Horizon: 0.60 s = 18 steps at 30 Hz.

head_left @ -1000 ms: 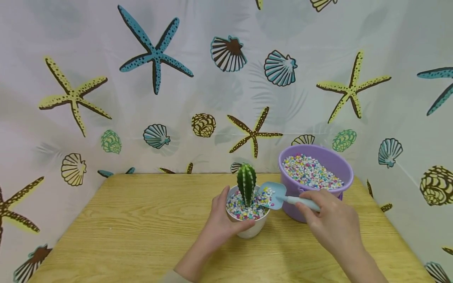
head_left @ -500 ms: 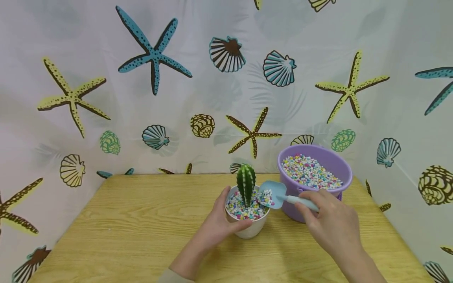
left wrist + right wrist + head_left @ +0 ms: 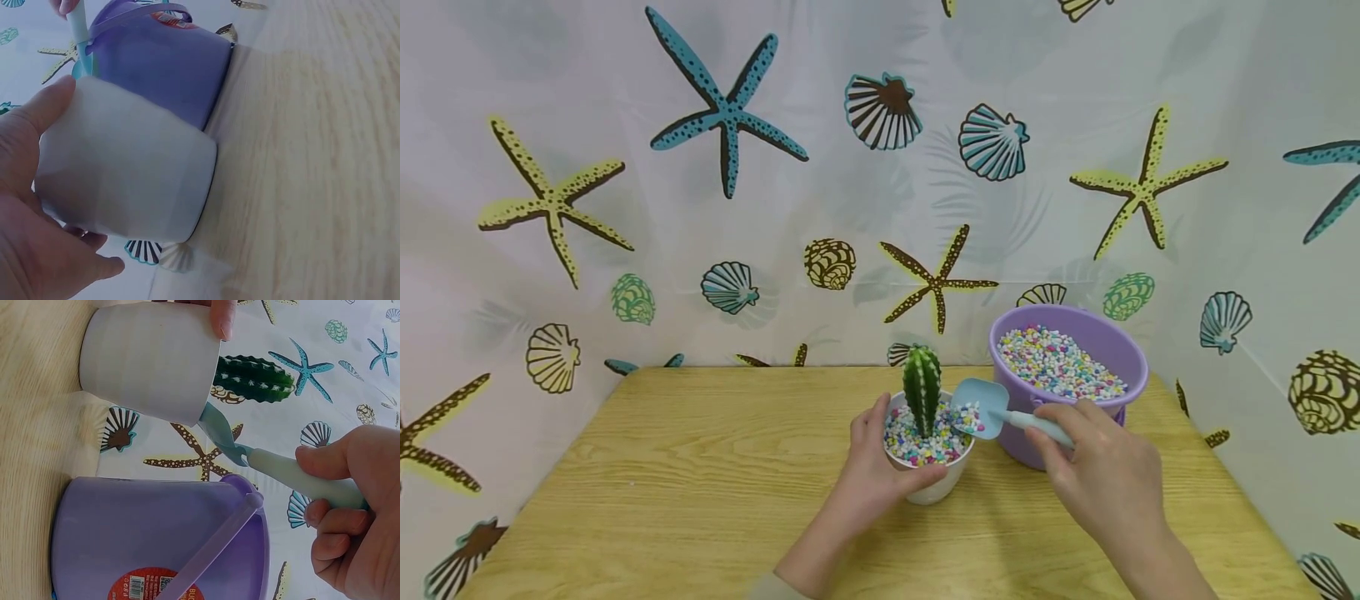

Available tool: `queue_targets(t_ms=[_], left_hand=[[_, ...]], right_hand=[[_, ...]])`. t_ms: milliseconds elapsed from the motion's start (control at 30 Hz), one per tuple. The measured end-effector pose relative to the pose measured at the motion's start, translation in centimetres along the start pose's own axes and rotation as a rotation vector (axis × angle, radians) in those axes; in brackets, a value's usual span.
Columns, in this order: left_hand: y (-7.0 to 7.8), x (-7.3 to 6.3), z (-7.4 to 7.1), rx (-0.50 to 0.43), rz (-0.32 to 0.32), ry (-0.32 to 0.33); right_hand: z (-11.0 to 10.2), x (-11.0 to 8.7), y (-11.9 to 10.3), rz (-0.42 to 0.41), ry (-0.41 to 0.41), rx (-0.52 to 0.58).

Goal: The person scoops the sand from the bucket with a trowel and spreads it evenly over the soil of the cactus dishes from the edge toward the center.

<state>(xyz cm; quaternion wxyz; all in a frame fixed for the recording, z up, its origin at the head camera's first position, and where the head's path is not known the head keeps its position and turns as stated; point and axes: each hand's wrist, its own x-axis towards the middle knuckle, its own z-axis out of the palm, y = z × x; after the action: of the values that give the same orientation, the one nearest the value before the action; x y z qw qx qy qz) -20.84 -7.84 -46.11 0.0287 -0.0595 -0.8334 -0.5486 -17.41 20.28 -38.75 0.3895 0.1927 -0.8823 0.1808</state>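
Note:
A green cactus (image 3: pixel 922 390) stands upright in a white pot (image 3: pixel 936 490) filled near the rim with multicoloured pebbles (image 3: pixel 917 446). My left hand (image 3: pixel 880 471) holds the pot's left and near side, thumb across the front by the rim. With my right hand (image 3: pixel 1105 467) I grip the pale handle of a light blue toy shovel (image 3: pixel 992 408). Its blade tilts down over the pot's right rim, some pebbles on its tip. The right wrist view shows the shovel blade (image 3: pixel 220 428) at the rim, with the fingers curled round the handle (image 3: pixel 300 478).
A purple bucket (image 3: pixel 1022 446) holding more pebbles (image 3: pixel 1060 362) stands right of the pot, behind my right hand. Its handle (image 3: pixel 212 544) hangs down the side. The wooden table (image 3: pixel 700 483) backs onto a curtain (image 3: pixel 805 183) printed with starfish and shells.
Fewer pebbles lie on the shovel blade than before, and the blade has risen slightly. The pot has shifted a little to the right with my left hand. The bucket stays in place.

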Motion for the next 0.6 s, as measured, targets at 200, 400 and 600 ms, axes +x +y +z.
queue_targets(t_ms=[200,400,600], left_hand=[[-0.2,0.2,-1.6,-0.052,-0.005,-0.124],[0.0,0.2,-2.0,-0.056,-0.038,-0.132],[0.0,0.2,-1.2,-0.001,-0.020,-0.065]], right_hand=[[0.1,-0.1,0.0,-0.015,0.017,-0.002],[0.2,-0.2,0.1,-0.036,0.029,-0.010],[0.3,-0.2,0.0,-0.051,0.043,-0.013]])
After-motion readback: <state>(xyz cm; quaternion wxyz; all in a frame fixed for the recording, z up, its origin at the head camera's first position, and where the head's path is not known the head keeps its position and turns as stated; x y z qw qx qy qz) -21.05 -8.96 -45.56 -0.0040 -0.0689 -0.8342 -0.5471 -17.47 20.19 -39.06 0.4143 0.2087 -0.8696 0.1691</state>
